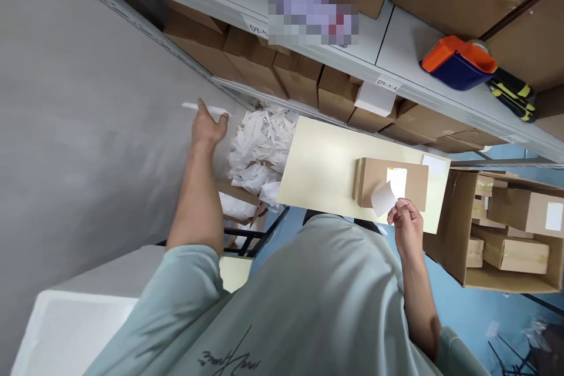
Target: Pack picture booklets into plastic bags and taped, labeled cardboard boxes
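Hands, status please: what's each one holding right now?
Left hand out over the scrap pile, white strip at its fingertips. Right hand pinching a white label beside the small box. Nothing blocking.
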Tool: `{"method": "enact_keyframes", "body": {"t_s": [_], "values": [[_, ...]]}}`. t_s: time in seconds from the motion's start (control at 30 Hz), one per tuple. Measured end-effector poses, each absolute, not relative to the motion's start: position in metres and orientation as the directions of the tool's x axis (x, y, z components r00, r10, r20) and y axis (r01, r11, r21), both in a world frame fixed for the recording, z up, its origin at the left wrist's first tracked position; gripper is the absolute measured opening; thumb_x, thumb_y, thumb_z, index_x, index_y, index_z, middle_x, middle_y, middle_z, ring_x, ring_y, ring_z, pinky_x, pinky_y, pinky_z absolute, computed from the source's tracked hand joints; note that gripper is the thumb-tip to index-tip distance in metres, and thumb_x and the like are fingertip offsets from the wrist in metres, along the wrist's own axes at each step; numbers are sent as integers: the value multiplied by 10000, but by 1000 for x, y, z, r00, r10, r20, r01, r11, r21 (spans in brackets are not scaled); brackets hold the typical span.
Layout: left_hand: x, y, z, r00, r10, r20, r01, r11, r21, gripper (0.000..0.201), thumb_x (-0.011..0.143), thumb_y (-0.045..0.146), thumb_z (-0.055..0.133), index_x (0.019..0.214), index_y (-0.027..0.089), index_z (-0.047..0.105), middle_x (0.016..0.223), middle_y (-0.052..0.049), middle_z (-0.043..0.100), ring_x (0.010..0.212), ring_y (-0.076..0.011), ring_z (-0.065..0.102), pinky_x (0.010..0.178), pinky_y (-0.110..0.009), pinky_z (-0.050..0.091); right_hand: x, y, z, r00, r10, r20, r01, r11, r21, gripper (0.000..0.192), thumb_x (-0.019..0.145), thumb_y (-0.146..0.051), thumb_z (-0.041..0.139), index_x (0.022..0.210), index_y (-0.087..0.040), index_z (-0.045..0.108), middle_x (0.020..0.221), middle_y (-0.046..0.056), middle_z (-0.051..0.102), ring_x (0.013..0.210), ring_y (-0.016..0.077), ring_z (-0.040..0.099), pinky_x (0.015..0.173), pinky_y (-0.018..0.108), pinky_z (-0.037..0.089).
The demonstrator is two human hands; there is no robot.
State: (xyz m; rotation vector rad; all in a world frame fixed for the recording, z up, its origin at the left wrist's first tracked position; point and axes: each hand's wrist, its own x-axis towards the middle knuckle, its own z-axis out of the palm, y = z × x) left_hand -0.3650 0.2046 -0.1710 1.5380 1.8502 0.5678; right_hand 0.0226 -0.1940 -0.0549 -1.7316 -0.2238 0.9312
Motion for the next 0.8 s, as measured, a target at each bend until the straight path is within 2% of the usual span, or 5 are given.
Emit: {"method": "enact_keyframes", "body": {"t_s": [0.17, 0.3, 0.43, 0.6, 0.8], "values": [[-307, 211, -149, -219, 941, -258, 670, 337, 661, 239, 893, 133, 771, 1049, 107, 592, 1301, -162, 786, 1329, -283, 665, 1298, -501, 408, 39, -209, -49, 714, 593, -372, -167, -372, -913, 300, 925, -510, 777, 879, -227, 691, 687, -25, 638, 572, 137, 587, 574, 283, 502], [-197, 92, -128, 171, 944, -281, 426, 187, 885, 256, 964, 310, 723, 1143, 126, 716, 1255, -127, 820, 1120, -222, 762, 1137, -410, 568, 64, -220, -46, 781, 594, -192, 30, -344, -938, 310, 947, -535, 759, 926, -229, 708, 713, -9, 674, 586, 155, 622, 590, 308, 541], [-88, -73, -99, 585, 678, -444, 34, 527, 849, 526, 843, 630, 860, 1061, 157, 788, 1135, -167, 847, 1043, -290, 819, 1029, -468, 651, 94, -237, -50, 598, 795, 100, 444, -225, -868, 193, 1046, -421, 664, 998, -261, 759, 855, 43, 754, 693, 185, 677, 684, 344, 579], [-12, -181, -83, 436, 713, -548, -156, 660, 735, 614, 750, 694, 923, 1051, 195, 731, 960, -60, 825, 912, -201, 814, 917, -345, 669, 132, -270, -71, 133, 980, 146, 746, -2, -666, 192, 1090, -293, 612, 1006, -282, 784, 897, 56, 788, 750, 192, 701, 711, 332, 524], [17, -214, -86, 305, 782, -543, -162, 604, 780, 638, 785, 808, 811, 962, 254, 550, 864, 3, 761, 817, -167, 774, 718, -275, 629, 164, -304, -92, -80, 996, 24, 822, 80, -563, 293, 1141, -224, 504, 1001, -248, 760, 855, 46, 750, 722, 165, 665, 654, 310, 460]]}}
